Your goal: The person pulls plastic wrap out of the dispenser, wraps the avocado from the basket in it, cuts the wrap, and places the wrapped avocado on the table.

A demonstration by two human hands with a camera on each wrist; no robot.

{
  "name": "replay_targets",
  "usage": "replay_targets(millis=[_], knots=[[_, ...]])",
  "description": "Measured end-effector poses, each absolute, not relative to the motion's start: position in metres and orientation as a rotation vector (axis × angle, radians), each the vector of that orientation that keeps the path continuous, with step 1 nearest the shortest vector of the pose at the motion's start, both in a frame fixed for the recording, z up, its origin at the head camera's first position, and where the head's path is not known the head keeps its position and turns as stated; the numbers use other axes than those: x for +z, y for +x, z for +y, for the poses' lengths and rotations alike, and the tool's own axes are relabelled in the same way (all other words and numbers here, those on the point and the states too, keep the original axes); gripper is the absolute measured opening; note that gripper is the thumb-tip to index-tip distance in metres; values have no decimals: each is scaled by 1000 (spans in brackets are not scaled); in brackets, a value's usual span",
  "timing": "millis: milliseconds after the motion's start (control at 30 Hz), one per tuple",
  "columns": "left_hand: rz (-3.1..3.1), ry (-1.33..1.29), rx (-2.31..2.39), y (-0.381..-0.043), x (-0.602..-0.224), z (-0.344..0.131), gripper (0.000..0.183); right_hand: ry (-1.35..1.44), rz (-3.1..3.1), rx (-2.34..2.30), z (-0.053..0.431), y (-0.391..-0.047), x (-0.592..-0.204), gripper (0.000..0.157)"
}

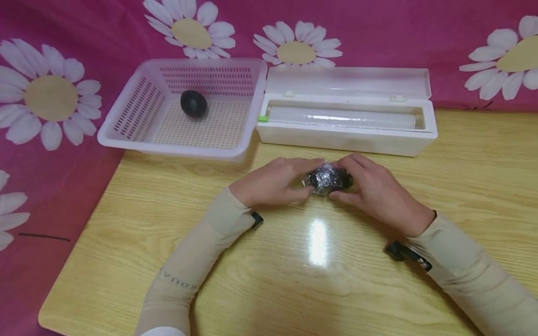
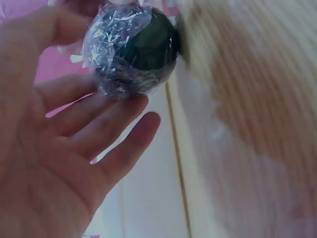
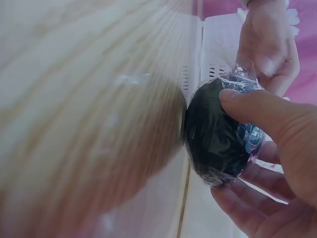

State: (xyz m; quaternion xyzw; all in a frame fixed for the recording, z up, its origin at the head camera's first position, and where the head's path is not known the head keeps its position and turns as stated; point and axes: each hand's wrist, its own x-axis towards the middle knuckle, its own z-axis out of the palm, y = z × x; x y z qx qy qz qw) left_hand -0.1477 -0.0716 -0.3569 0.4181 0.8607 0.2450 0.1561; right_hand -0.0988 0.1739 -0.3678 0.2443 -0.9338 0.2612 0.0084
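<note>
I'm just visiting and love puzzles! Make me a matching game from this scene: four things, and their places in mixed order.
1. plain black egg
2. film-wrapped egg
3. cling film roll
4. green tab

A. inside the white box
B. between the left hand and right hand
C. at the box's left end
D. inside the plastic basket

Pairs: 1-D, 2-B, 3-A, 4-C

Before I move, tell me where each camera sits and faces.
Head: on the head, facing forward and down at the film-wrapped black egg, wood-grain table, slotted basket and cling-film box; left hand, right hand and beige sleeves show.
Left wrist: on that wrist, facing the wrapped egg; left hand down the left side.
Right wrist: on that wrist, facing the same egg; right hand at right, blurred left hand beyond.
Both wrist views share the wrapped egg and table.
</note>
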Motion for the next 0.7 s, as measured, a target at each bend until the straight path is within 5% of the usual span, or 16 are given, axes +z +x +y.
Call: replay_targets(millis=[367,700], knots=[[2639,1174,621,-147,-362,-57,72,756,-2970,842,174,-102,-365,57],[2634,1167,601,-148,-362,-56,71,698,-2939,1060,180,-111,-363,28]])
